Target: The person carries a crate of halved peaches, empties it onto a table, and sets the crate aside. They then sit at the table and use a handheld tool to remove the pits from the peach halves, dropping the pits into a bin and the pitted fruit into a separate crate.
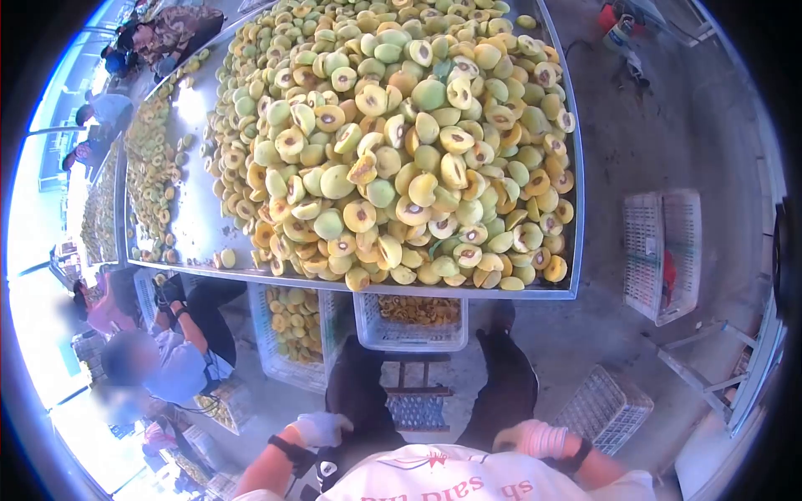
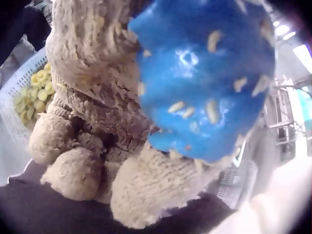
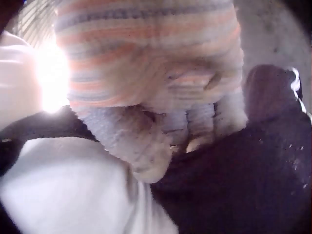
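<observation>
My left hand (image 1: 322, 428), in a knit glove, rests by my left thigh. In the left wrist view its cream fingers (image 2: 75, 173) are loosely bent over dark trousers, holding nothing visible. A shiny blue patch (image 2: 204, 83) with ragged edges and pale flecks covers part of that glove. On my right thigh lies my right hand (image 1: 530, 438), in a glove with orange and grey stripes. The right wrist view has its fingers (image 3: 200, 122) against the dark cloth, their tips partly hidden, with no object visible in them. A heap of halved yellow-green fruit (image 1: 380, 192) lies beyond both hands.
A metal-edged table (image 1: 192, 225) bears the fruit. Below its front edge stand a crate (image 1: 261, 342) of fruit halves and a white crate (image 1: 409, 341) of brown scraps. Other crates (image 1: 643, 250) stand right, one tilted (image 1: 601, 409). Several people, including a seated person (image 1: 180, 367), are at left.
</observation>
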`<action>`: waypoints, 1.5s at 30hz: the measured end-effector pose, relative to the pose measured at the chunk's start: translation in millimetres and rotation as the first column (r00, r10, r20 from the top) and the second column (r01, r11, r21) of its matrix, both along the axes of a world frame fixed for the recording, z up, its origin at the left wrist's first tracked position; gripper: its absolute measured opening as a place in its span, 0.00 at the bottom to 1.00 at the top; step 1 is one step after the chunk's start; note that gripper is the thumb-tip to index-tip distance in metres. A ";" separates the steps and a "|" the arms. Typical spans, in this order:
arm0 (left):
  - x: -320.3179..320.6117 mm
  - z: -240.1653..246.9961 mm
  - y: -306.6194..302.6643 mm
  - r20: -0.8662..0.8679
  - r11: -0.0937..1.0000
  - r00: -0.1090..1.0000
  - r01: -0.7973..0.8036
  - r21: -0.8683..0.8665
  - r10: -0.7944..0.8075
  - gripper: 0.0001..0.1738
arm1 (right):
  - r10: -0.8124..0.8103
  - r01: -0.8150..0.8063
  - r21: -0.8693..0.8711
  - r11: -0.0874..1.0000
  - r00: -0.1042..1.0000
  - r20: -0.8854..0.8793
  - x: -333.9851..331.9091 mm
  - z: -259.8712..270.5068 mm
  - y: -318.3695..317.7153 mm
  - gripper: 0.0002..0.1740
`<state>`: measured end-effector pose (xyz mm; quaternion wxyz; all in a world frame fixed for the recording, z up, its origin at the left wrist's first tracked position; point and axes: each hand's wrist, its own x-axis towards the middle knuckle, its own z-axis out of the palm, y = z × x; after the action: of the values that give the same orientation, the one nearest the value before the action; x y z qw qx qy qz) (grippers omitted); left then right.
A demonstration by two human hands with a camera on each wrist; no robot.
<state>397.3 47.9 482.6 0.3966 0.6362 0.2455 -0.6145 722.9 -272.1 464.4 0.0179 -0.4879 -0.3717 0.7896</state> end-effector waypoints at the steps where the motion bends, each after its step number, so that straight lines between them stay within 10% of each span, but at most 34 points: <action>1: 1.7 14.6 6.4 -0.030 0.995 0.999 -0.019 -0.100 0.016 0.23 | 0.005 -0.003 0.044 0.999 0.998 -0.059 -2.0 -1.4 -8.5 0.19; 9: 33.3 -63.0 81.4 0.069 0.953 0.996 0.081 -0.293 -0.063 0.23 | 0.329 -0.324 0.062 0.944 0.923 -0.199 -47.9 -74.7 65.8 0.23; 11: 34.7 -93.8 121.7 0.293 0.787 0.782 -0.369 -0.493 0.550 0.19 | 0.346 -0.354 -0.005 0.935 0.918 -0.193 -55.7 -74.2 104.2 0.20; 12: 50.2 -91.2 132.3 0.051 0.660 0.697 -0.650 -0.376 0.715 0.17 | 0.331 -0.348 -0.059 0.936 0.924 -0.192 -62.9 -78.7 122.7 0.21; 19: 92.7 -129.6 172.5 -0.061 0.241 0.323 -0.806 -0.541 0.944 0.21 | 0.442 -0.443 0.028 0.896 0.897 0.018 -169.5 -220.6 195.8 0.23; 23: 82.1 -193.9 126.1 -0.208 0.256 0.455 -0.760 -0.598 0.866 0.23 | 0.432 -0.426 -0.080 0.901 0.897 0.089 -265.0 -322.0 145.2 0.23; 26: 112.9 -218.6 100.4 0.115 0.696 0.788 -0.454 -0.556 0.605 0.21 | 0.341 -0.321 -0.115 0.940 0.871 0.353 -310.3 -364.9 104.1 0.24; 32: 78.2 -288.3 63.3 0.231 0.750 0.837 -0.279 -0.599 0.496 0.19 | 0.379 -0.407 0.029 0.913 0.872 0.309 -365.1 -450.8 14.2 0.23; 35: 78.8 -296.9 63.6 0.432 0.774 0.704 -0.269 -0.573 0.564 0.22 | 0.325 -0.327 -0.005 0.945 0.937 0.128 -290.9 -415.7 68.1 0.20; 45: 65.4 -242.9 63.7 0.698 0.851 0.490 -0.252 -0.460 0.522 0.20 | 0.244 -0.305 0.257 0.917 0.939 0.244 -343.9 -467.2 5.3 0.18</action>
<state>462.7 111.6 239.8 0.6832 0.7023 0.0825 -0.1820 379.0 -266.8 -2.8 -0.0608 -0.5021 -0.5485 0.6659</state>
